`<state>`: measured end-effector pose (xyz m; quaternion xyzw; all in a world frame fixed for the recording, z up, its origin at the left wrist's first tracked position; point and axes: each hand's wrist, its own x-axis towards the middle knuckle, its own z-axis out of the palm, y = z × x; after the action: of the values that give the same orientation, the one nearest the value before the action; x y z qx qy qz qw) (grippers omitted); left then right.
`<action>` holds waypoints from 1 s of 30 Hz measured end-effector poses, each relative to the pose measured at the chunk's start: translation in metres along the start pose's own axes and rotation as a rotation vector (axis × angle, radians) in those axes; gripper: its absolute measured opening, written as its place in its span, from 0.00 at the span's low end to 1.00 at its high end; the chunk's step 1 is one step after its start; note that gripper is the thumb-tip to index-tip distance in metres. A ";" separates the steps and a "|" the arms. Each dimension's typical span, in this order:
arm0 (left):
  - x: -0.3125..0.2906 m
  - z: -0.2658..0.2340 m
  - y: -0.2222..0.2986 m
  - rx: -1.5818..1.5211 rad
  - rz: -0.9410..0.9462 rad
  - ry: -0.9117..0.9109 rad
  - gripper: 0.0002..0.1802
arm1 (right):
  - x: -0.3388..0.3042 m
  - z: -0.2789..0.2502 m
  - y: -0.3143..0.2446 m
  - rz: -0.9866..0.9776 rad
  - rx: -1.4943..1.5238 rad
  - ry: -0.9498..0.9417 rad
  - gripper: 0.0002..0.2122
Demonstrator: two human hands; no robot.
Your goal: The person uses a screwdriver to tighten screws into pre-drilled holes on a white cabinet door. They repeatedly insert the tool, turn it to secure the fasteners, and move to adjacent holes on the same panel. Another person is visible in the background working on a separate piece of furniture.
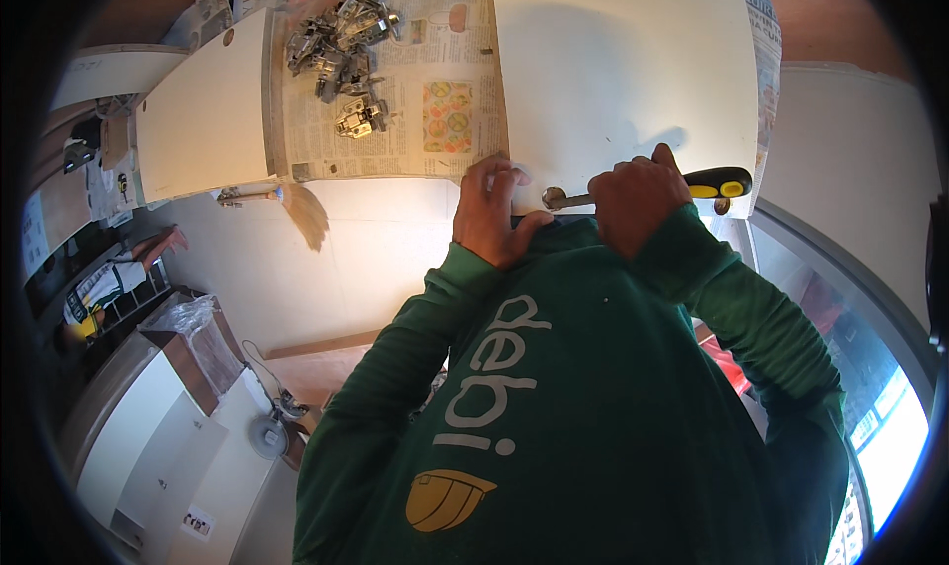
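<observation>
Silvery hinges [341, 51] lie heaped at the upper centre-left of the frame, on newspaper [407, 90] spread over the desk [376, 175]; one brass-toned hinge [361, 117] is at the heap's lower edge. A white panel [208, 120] stands further left. Below it, a broom [304, 216] shows its straw head, and a fan [268, 435] is at the lower left. The green sweatshirt [603, 387] fills the lower centre and overlaps the near edge of the white board [633, 81] at the upper right. The right grip [643, 199] hides the middle of the screwdriver [720, 183], closed around it just right of the frame's centre. The left grip [494, 209] is at the board's near left corner, thumb apart from the bent fingers; whether it pinches the board I cannot tell.

The screwdriver's long axis runs nearly level across the frame. Its shaft [577, 200] points left, the tip at a round hole [554, 198] in the board; the black-and-yellow handle end points right, slightly higher.

Large white lettering [489, 377] runs along the sweatshirt's chest, turned sideways, above a yellow helmet emblem [447, 499]. The newsprint and a label [199, 522] at the lower left are too small to read.
</observation>
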<state>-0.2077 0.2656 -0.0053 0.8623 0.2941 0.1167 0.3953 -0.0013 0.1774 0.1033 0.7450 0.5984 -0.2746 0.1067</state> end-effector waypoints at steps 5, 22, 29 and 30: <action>0.001 0.003 -0.005 0.001 0.036 0.015 0.34 | -0.010 0.002 -0.003 -0.008 0.019 -0.047 0.07; 0.028 -0.012 0.004 0.145 0.409 -0.075 0.14 | -0.043 0.023 -0.019 0.172 0.083 0.134 0.05; 0.047 -0.008 0.030 0.513 0.505 -0.315 0.05 | -0.082 0.010 0.005 0.271 0.255 0.206 0.05; 0.045 -0.005 0.035 0.572 0.480 -0.319 0.05 | -0.087 0.011 0.006 0.296 0.274 0.228 0.06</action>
<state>-0.1594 0.2779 0.0233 0.9890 0.0400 -0.0158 0.1416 -0.0102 0.0984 0.1398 0.8585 0.4476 -0.2489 -0.0246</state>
